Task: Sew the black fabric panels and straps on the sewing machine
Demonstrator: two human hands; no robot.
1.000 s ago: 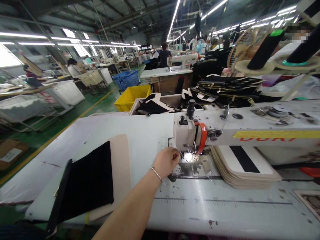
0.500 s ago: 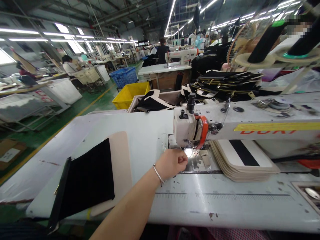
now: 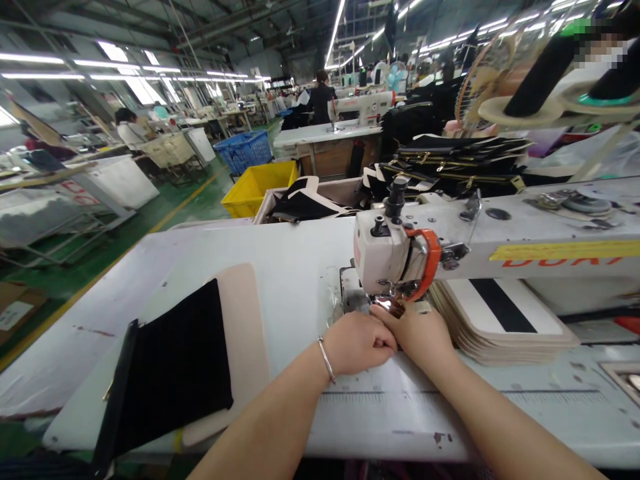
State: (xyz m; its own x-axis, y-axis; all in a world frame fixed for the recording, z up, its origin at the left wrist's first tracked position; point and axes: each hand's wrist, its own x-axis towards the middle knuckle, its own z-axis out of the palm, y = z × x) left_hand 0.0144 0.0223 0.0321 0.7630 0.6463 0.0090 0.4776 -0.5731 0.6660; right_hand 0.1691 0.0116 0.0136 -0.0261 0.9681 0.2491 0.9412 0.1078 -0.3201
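Observation:
Both of my hands meet under the head of a white sewing machine point(image 3: 383, 250), close to its needle area. My left hand point(image 3: 363, 343), with a bracelet at the wrist, is closed, fingers curled; whatever it pinches is hidden. Against it lies my right hand point(image 3: 425, 330), its fingertips pointing in under the presser foot and mostly covered, so their grip does not show. Left of the hands, a black fabric piece point(image 3: 175, 360) with a zipper edge lies over a beige panel point(image 3: 245, 320). A stack of beige panels point(image 3: 500, 327) with a black stripe sits beneath the machine arm.
Behind the machine are a box point(image 3: 340, 190) of cut pieces and a pile of black zippered pieces point(image 3: 450, 160). A yellow bin point(image 3: 260, 187) and a blue basket point(image 3: 245, 152) stand beyond the table. Thread cones point(image 3: 540, 77) rise at right. Other people work farther off.
My right hand has come in from the right to the needle area beside my left hand. My left hand stays closed near the needle. The view has shifted slightly.

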